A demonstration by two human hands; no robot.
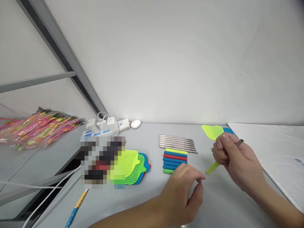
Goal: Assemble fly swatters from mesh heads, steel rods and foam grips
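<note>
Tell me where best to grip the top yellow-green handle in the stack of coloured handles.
Probably grip the yellow-green handle across its long sides near the middle, coming from above. It lies flat on top of the stack, with steel rods close behind and the left hand in front.

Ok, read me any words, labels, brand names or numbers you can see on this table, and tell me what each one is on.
No text can be read here.
Power strip: blue patches on its face, too small to read.
Paper at the right edge: dark marks, too blurred to read.
Bagged pink items: no readable print.
Right hand, yellow-green swatter, left hand, coloured handles: no lettering seen.
</note>
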